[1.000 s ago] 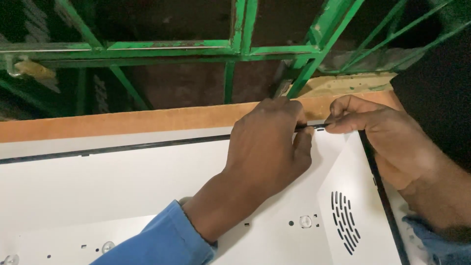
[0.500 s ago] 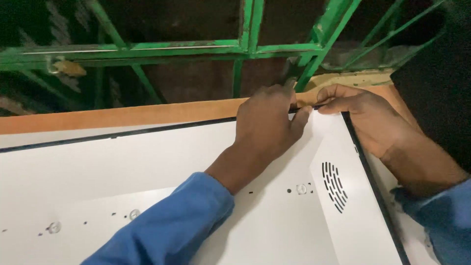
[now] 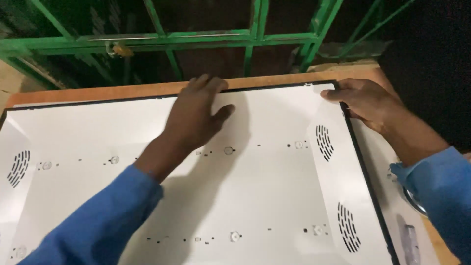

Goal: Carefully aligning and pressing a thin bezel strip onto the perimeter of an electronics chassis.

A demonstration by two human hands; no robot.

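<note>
Green metal framing (image 3: 211, 39) crosses the dark background beyond our work, and an orange-brown wooden surface (image 3: 122, 92) shows as a strip along the far edge of the large white back panel (image 3: 255, 196) that lies flat before us and fills most of the view.

Our left hand (image 3: 196, 118) lies palm down on the panel near the middle of its far edge, fingers (image 3: 208, 83) spread and flat, their tips reaching the black rim (image 3: 98, 100) that runs round the panel; it pinches nothing. Our right hand (image 3: 365, 100) rests at the far right corner, fingers held close together and curled over the rim there; whether they grip anything small beneath we cannot tell. Both sleeves are blue.

We judge the step in hand to be pressing or seating the panel along its far edge and corner. The next move would, in our view, call for even pressure along the rim, keeping the corner aligned so that the panel does not lift or slide.

Curved vent slots (image 3: 324, 142) are cut near the right side, more at the lower right (image 3: 346, 226) and at the left (image 3: 18, 168), and small mounting points dot the sheet. At the right, beside the panel, lies a pale strip of material with a small metallic object (image 3: 409, 245) on it, too dim to name.
</note>
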